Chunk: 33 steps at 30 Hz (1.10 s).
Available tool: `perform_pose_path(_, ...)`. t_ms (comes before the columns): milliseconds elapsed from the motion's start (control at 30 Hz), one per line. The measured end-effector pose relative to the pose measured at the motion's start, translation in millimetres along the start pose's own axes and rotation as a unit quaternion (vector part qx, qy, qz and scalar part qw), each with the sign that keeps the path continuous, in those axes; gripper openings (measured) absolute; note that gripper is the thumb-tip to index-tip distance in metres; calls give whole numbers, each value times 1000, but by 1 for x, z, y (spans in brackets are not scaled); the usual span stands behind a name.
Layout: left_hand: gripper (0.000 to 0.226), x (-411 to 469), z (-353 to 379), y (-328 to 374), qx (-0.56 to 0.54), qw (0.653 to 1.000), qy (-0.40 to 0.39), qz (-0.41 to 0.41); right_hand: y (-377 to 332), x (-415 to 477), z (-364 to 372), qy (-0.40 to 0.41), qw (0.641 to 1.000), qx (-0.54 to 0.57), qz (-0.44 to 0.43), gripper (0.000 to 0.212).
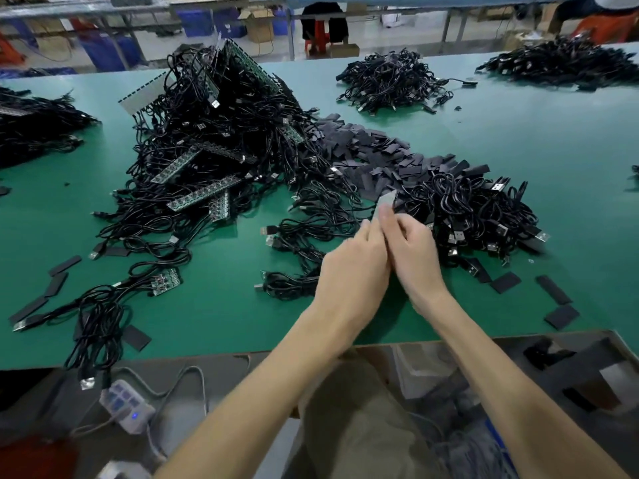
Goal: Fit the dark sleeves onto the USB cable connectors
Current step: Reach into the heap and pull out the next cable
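We record left hand (352,267) and right hand (415,250) together, pinching one flat sleeve (386,201); we judge it light, limp, best held near its mouth.

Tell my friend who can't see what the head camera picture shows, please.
The left hand and the right hand meet above a green table and together pinch a small grey piece, too blurred to identify. Heaps of black USB cables and a spread of dark sleeves lie beyond them.

Green table (518,160), black cables (224,140), dark grey sleeves (373,150) (power strip (126,406) white).
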State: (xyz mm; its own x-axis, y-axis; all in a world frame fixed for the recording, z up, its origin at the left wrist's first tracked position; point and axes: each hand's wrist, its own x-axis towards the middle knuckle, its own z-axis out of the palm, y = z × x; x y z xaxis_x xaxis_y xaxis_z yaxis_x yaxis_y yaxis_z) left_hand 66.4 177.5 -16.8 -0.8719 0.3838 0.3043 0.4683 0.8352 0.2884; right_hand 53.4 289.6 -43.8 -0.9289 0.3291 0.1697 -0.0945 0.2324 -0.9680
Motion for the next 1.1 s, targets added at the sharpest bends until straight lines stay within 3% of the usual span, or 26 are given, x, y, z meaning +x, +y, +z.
perform_pose_path(100,64,-8,-7,-16,-79,992,-66,79,1,1,-1,-4,999,33,26,35)
perform_pose_path(200,68,-11,-12,-36,-185,973,-123,67,1,1,1,-8,1000,7,22,34)
perform_pose_path(333,29,-6,-14,-51,-271,962,-14,31,-1,0,1,-26,1000,6,0,28)
perform_pose_path(433,24,6,-13,-56,-259,962,86,-22,-4,-1,-1,-50,999,11,-11,32)
perform_pose_path(533,32,24,-17,-62,-253,959,113,-59,-10,-5,0,-83,996,12,-25,28)
perform_pose_path(633,33,44,-22,-69,-290,952,85,-54,-16,-7,0,-114,993,18,-29,27)
perform_pose_path(767,8,59,-22,-76,-352,936,9,-26,-19,-9,-1,-127,991,14,-36,34)
perform_pose_path(900,10,63,-17,-79,-404,914,-9,-36,-16,-7,-3,-128,991,0,-30,42)
perform_pose_path(1100,10,68,-11,-73,-367,927,-28,-70,-11,-5,1,-110,992,-63,-29,41)
